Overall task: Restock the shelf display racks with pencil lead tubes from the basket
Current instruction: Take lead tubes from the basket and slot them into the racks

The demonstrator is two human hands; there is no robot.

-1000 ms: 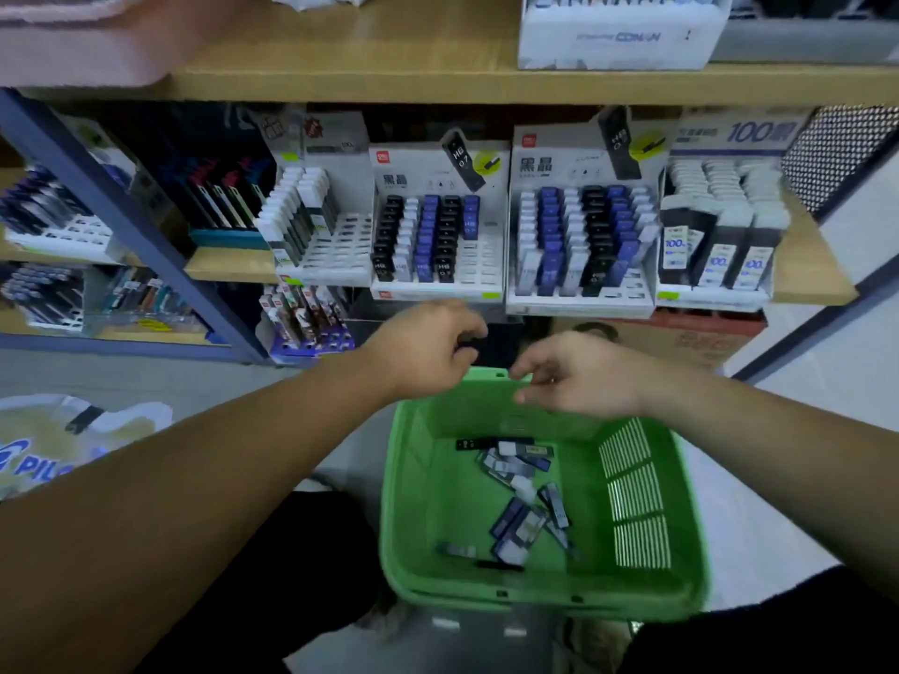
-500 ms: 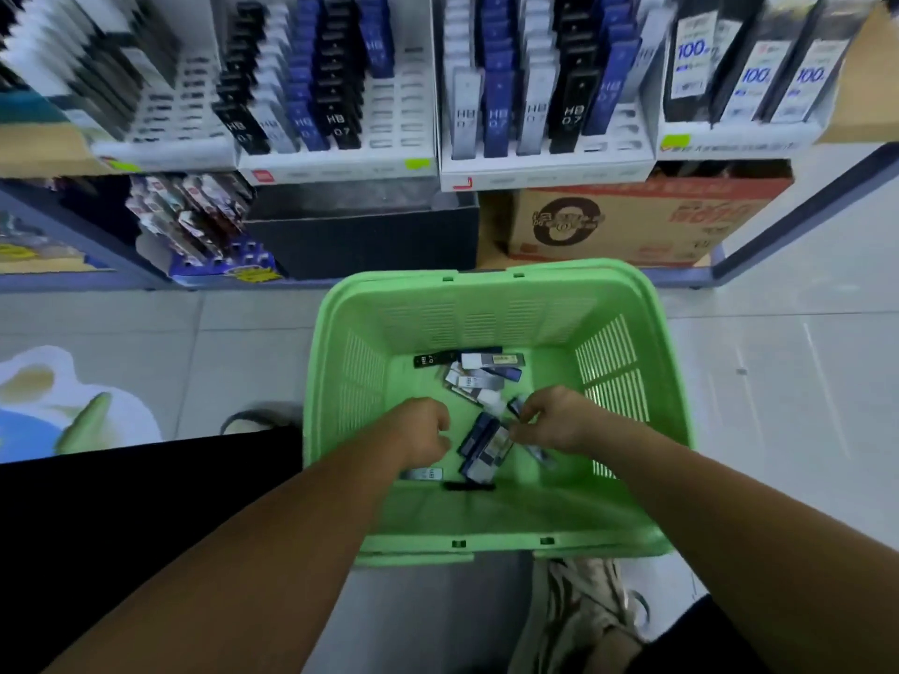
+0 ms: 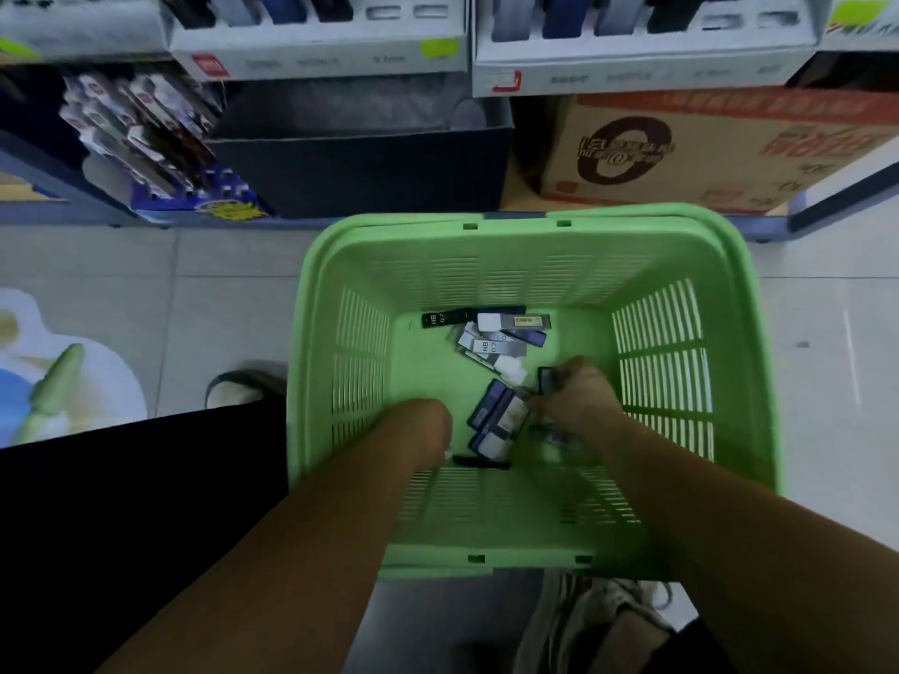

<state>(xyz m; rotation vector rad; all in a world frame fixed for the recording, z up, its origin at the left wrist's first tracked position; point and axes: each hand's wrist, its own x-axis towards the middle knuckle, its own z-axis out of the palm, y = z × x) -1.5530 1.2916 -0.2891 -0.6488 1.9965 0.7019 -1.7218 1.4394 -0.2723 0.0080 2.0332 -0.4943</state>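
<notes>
Both hands have dropped into the basket [image 3: 340,265]: right hand [image 3: 576,403] pinches a tube [image 3: 547,380], left hand [image 3: 425,430] hides its fingers, so I cannot tell. Many tubes [image 3: 496,343] left; rack [image 3: 316,58] slots gape.

Only stuff I could actually read sat down in the green basket [image 3: 749,362]: a black tube [image 3: 447,318] by the far wall said "HB 0.7" in white, and a grey tube [image 3: 496,346] just beside it had the same "HB 0.7" in dark print. The cardboard box [image 3: 705,153] had a black ring logo and red print, and the display racks [image 3: 321,60] had small lettering, all too blurred. The dark tube [image 3: 548,379] pinched in the right hand [image 3: 576,398] showed nothing legible.
</notes>
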